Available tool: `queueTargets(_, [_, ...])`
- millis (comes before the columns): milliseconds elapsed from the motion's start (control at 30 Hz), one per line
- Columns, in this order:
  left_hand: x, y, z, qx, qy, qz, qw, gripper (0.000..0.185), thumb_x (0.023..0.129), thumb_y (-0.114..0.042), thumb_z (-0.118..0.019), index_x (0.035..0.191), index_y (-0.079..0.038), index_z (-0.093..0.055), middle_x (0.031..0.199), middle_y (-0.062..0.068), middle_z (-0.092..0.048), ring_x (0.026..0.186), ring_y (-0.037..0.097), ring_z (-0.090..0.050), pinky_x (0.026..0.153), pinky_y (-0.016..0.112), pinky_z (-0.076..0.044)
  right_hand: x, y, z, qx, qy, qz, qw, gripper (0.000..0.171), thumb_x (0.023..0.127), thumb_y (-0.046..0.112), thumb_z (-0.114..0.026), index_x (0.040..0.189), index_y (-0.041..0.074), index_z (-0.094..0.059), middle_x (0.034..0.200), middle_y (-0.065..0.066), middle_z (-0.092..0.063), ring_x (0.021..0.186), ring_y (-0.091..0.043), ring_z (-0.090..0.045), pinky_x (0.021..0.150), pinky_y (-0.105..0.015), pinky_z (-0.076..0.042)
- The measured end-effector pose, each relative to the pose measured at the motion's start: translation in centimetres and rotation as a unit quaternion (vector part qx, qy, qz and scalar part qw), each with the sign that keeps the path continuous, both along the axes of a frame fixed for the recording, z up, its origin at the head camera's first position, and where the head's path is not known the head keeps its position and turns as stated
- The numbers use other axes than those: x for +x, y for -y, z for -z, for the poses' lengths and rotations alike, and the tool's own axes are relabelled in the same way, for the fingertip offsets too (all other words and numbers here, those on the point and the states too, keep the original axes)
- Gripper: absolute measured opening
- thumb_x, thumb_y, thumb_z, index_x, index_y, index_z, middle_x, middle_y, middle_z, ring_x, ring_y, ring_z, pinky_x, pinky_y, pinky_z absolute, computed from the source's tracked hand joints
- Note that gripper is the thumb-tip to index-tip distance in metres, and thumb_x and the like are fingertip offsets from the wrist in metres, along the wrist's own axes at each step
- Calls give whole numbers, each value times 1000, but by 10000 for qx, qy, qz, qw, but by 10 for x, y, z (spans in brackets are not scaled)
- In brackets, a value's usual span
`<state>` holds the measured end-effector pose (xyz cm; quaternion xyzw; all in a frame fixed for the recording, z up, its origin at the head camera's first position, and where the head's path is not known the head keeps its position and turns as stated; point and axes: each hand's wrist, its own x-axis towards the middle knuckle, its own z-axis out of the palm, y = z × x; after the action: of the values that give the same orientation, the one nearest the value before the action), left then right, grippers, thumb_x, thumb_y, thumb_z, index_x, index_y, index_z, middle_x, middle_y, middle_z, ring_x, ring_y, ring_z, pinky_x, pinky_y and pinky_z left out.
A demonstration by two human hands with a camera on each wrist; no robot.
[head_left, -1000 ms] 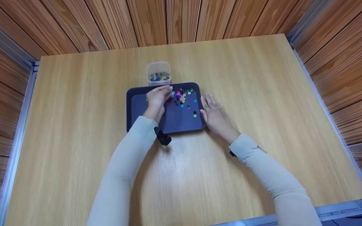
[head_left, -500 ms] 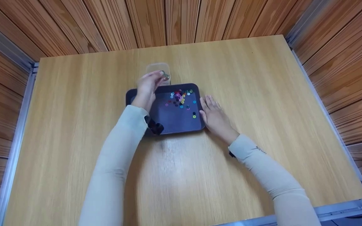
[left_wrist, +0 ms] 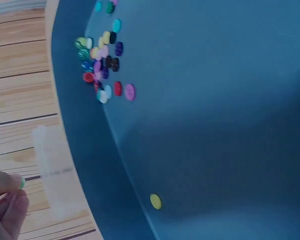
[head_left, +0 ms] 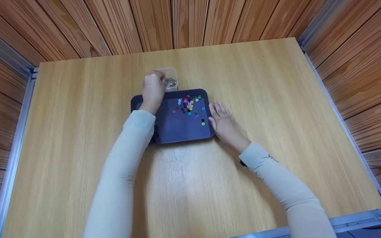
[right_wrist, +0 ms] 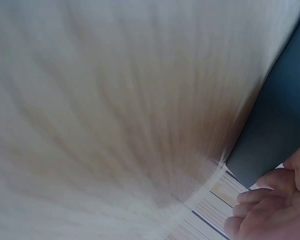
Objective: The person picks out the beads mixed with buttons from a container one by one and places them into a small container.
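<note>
My left hand point(head_left: 153, 87) is over the back left of the dark tray point(head_left: 184, 134), beside the clear plastic box point(head_left: 171, 71). In the left wrist view its thumb and finger pinch a small green piece point(left_wrist: 23, 183); most of it is hidden, so I cannot tell its kind. Colourful buttons point(head_left: 189, 105) lie mostly in the tray's back right part, and a yellow button point(left_wrist: 155, 201) lies apart. Round glass marbles point(head_left: 170, 82) sit in the box, partly hidden by the hand. My right hand point(head_left: 226, 125) rests with straight fingers against the tray's right side.
A wooden table point(head_left: 184, 185) carries the tray and box. Plank walls point(head_left: 187, 23) stand at its back and sides, with metal rails point(head_left: 12, 145) along the edges.
My left hand has gone from above the tray's buttons back and left to the box, and has turned knuckles up. The right hand has stayed at the tray's side.
</note>
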<state>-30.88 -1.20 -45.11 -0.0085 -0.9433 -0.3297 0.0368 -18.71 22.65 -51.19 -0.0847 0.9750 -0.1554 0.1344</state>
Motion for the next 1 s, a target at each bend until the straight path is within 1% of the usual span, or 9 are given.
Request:
queueTargets(67, [0, -1, 1, -228, 4, 62, 9997, 22, 99, -4, -53, 106, -1, -74, 109, 13, -73, 95, 21, -66, 85, 36, -56, 0, 0, 0, -3, 39, 16, 10000, 58, 109, 35, -26, 159, 8, -12, 167, -16, -9, 156, -30, -4, 127, -45, -9])
queueTargets(133, [-1, -3, 1, -370, 73, 129, 9992, 23, 99, -4, -53, 108, -1, -74, 110, 13, -72, 96, 21, -67, 86, 36, -56, 0, 0, 0, -13, 43, 30, 10000, 58, 109, 35, -26, 159, 8, -13, 167, -16, -9, 156, -30, -4, 126, -46, -10])
queueTargets(267, [-2, -7, 1, -362, 240, 240, 9988, 24, 99, -4, -55, 115, -1, -72, 118, 14, -71, 110, 22, -67, 94, 35, -55, 0, 1, 0, -53, 51, 34, 10000, 58, 109, 35, -27, 159, 8, -13, 167, -16, -9, 156, -30, -4, 126, -46, -10])
queueTargets(367, [-2, -10, 0, -281, 306, 248, 9988, 25, 97, -3, -55, 115, -1, -72, 120, 14, -70, 113, 22, -66, 96, 34, -54, 0, 1, 0, -64, 29, 20, 10000, 58, 109, 34, -27, 159, 7, -13, 167, -16, -9, 156, -31, -4, 127, -46, -10])
queueTargets(500, [1, -17, 0, 48, 319, 264, 9991, 23, 96, -5, -57, 113, -2, -73, 117, 11, -72, 106, 19, -68, 92, 33, -55, 1, 0, -1, -47, -53, -26, 10000, 58, 109, 34, -28, 158, 6, -14, 167, -17, -10, 156, -31, -6, 127, -45, -10])
queueTargets(633, [6, -26, 1, 647, 343, 327, 9968, 20, 96, -10, -63, 112, -6, -75, 113, 8, -75, 98, 16, -71, 88, 29, -57, 1, 0, -1, -52, -105, -16, 9999, 58, 109, 34, -28, 158, 7, -14, 167, -16, -11, 156, -30, -6, 127, -45, -11])
queueTargets(700, [10, -31, 4, 971, 396, 313, 9940, 19, 95, -11, -66, 110, -7, -76, 111, 7, -76, 96, 16, -71, 87, 27, -57, 1, -1, -1, -83, -115, -23, 9999, 58, 109, 34, -28, 159, 7, -14, 167, -16, -11, 156, -31, -6, 127, -46, -10])
queueTargets(833, [16, -38, 10, 1425, 519, 287, 9880, 16, 93, -10, -69, 106, -6, -77, 109, 8, -76, 99, 19, -70, 87, 29, -56, 1, -1, 0, -124, -186, -109, 9997, 57, 109, 32, -28, 158, 5, -14, 166, -19, -11, 155, -33, -6, 126, -47, -10])
queueTargets(1000, [21, -44, 18, 1782, 838, 348, 9798, 17, 92, -9, -69, 107, -3, -76, 110, 10, -75, 102, 20, -68, 91, 30, -55, 1, -1, 1, -152, -142, -98, 9997, 57, 109, 32, -28, 158, 5, -14, 166, -19, -11, 155, -33, -6, 126, -47, -9])
